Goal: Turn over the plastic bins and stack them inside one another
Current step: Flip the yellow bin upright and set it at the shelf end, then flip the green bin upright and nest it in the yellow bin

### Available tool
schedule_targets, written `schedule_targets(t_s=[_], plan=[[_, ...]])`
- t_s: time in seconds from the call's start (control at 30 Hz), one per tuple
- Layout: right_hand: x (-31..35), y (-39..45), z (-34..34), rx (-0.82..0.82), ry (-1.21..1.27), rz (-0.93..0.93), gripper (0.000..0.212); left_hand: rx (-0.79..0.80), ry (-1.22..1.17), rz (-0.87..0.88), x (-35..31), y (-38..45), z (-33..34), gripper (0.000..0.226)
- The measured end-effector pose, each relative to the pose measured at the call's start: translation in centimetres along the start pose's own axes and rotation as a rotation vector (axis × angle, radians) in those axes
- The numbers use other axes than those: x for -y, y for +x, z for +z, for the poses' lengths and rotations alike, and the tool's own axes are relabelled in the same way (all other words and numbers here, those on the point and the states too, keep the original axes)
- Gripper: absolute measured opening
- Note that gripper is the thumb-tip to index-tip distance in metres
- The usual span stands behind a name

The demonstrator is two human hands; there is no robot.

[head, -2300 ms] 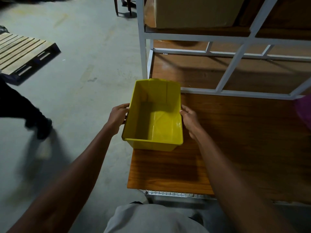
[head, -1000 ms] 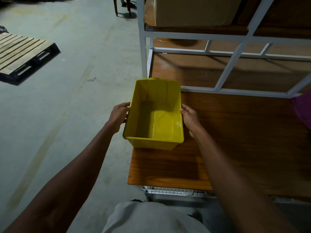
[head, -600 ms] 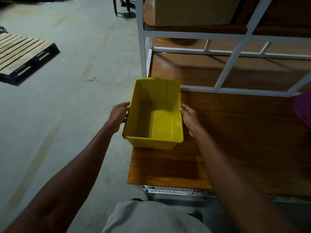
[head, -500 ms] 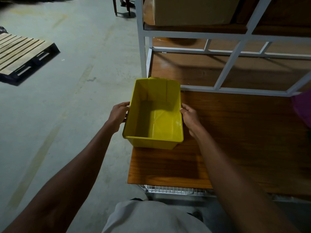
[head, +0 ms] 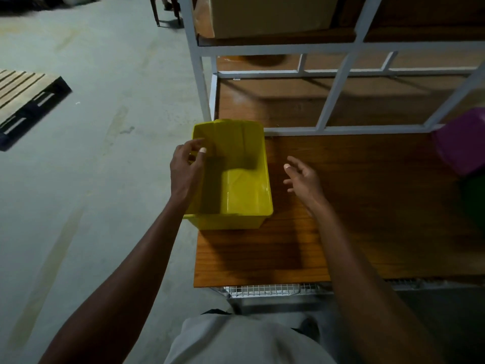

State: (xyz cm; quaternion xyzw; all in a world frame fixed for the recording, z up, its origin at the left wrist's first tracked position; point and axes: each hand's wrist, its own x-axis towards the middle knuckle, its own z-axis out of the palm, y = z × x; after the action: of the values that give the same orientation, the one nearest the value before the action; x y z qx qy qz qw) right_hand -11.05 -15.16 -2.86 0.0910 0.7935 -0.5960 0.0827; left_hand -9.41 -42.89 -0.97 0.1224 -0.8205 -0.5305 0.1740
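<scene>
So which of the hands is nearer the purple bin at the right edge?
The right. The right hand hovers open over the wooden table, between the yellow bin and the purple bin. The left hand is at the yellow bin's far-left rim.

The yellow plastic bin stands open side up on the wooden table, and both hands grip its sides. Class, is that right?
Not quite. In the head view the yellow plastic bin stands open side up on the wooden table, but neither the left hand nor the right hand grips it.
</scene>
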Motion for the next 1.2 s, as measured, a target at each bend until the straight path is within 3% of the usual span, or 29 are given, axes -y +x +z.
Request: schedule_targets(t_s=[0.33, 0.57, 0.9, 1.2], plan=[[-6.1, -10.4, -14.6, -0.204, 0.094, 0.073, 0.035, 0.457, -0.227, 0.014, -8.2, -10.8, 14.2, 0.019], [-12.7, -16.4, -28.2, -0.373, 0.198, 0.190, 0.034, 0.741, -0.249, -0.073, -13.5, -20.7, 26.0, 0.028], [-19.3, -19.0, -45.0, -0.578, 0.338, 0.339, 0.032, 0.973, -0.197, -0.132, -19.6, -29.8, 42.2, 0.029], [-22.9, -13.6, -54.9, -0.665, 0.384, 0.403, 0.034, 0.982, -0.151, -0.017, -25.7, -26.8, 56.4, 0.029]])
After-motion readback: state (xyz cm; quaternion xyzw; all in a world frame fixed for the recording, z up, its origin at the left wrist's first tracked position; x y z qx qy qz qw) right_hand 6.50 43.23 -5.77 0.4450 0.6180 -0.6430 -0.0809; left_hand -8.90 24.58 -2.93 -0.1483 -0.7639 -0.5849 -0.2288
